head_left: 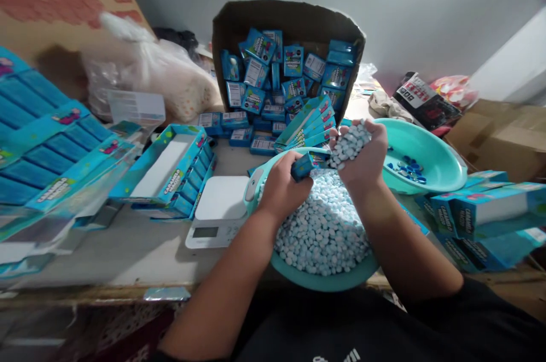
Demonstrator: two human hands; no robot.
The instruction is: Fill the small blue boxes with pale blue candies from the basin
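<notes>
My left hand (pixel 286 183) grips a small blue candy box (pixel 303 166), held on its side over a teal basin (pixel 326 282). Small pale blue and white candies (pixel 322 225) fill that basin. Beside the box, my right hand (pixel 369 149) is cupped around a heap of the same candies (pixel 352 143), tipped toward the box's right end. Whether any candies are inside the box is hidden from this angle. A white digital scale (pixel 222 203) lies just left of the basin.
A cardboard carton (pixel 290 12) of small blue boxes stands behind the basin. Blue display trays (pixel 166 169) are stacked at left, more display boxes (pixel 490 208) at right. A second teal basin (pixel 443 163) holds small dark blue pieces. A tied plastic bag (pixel 170 75) sits back left.
</notes>
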